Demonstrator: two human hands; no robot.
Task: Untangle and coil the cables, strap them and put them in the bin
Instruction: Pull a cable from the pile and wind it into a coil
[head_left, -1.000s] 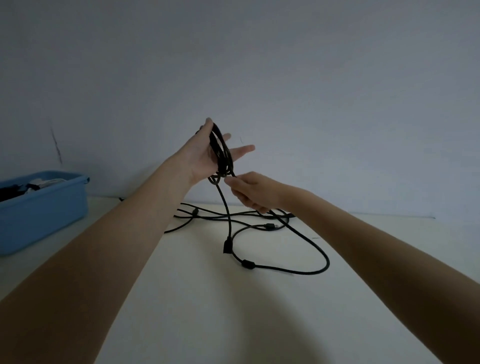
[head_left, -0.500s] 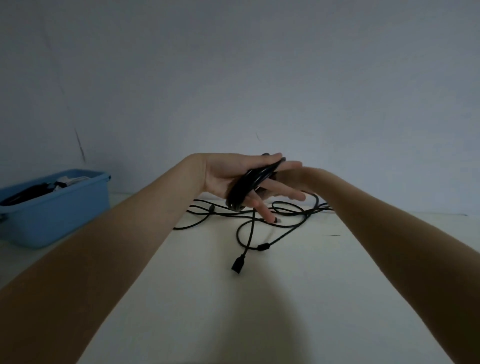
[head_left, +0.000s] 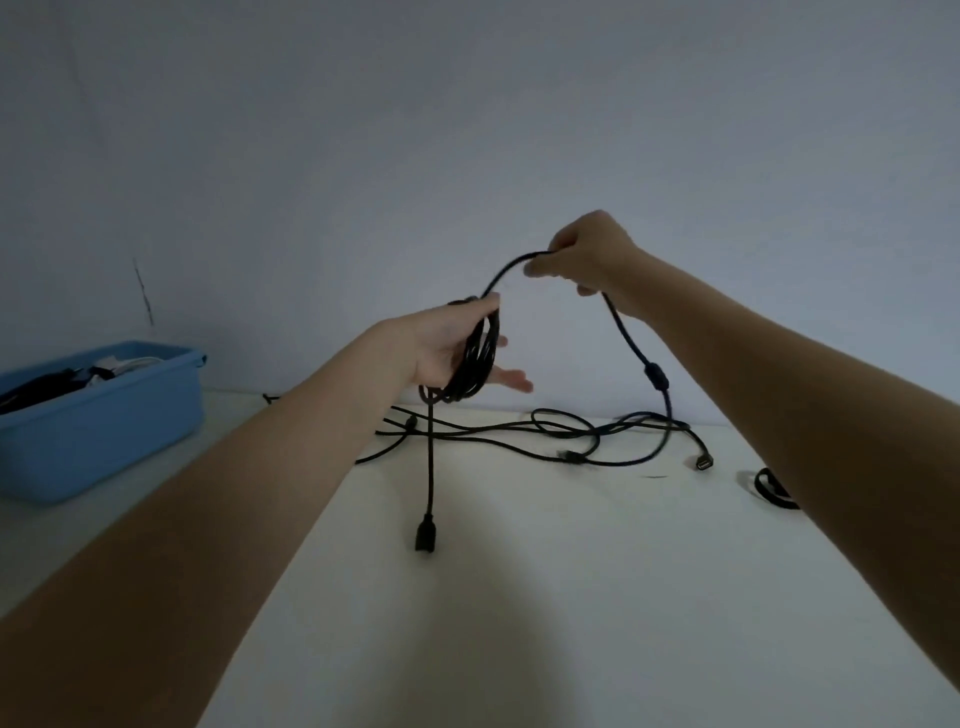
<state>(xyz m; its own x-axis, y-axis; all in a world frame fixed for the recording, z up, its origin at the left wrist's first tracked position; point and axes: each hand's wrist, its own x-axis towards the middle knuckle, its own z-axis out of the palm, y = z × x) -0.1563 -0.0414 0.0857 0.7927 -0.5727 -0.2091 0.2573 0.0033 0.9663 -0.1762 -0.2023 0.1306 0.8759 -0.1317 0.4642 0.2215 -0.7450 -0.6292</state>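
My left hand (head_left: 441, 348) holds a coil of black cable (head_left: 478, 358) wound around its palm, above the white table. One end with a plug (head_left: 424, 535) hangs straight down from the coil to the table. My right hand (head_left: 587, 254), raised higher and to the right, pinches the same cable's free run, which arches from the coil to it. Beyond the right hand the cable drops past a ferrite bead (head_left: 655, 376) to the loose tangle of black cables (head_left: 545, 434) lying along the table's far edge.
A blue bin (head_left: 104, 431) holding dark and white items stands at the left on the table (head_left: 519, 597). A black strap (head_left: 774, 488) lies at the right, partly behind my right forearm. A USB plug (head_left: 704, 462) lies near it. A grey wall rises behind.
My right hand rose up and to the right, drawing a length of cable away from the coil. My left hand turned and lifted with the coil. The hanging plug swung left.
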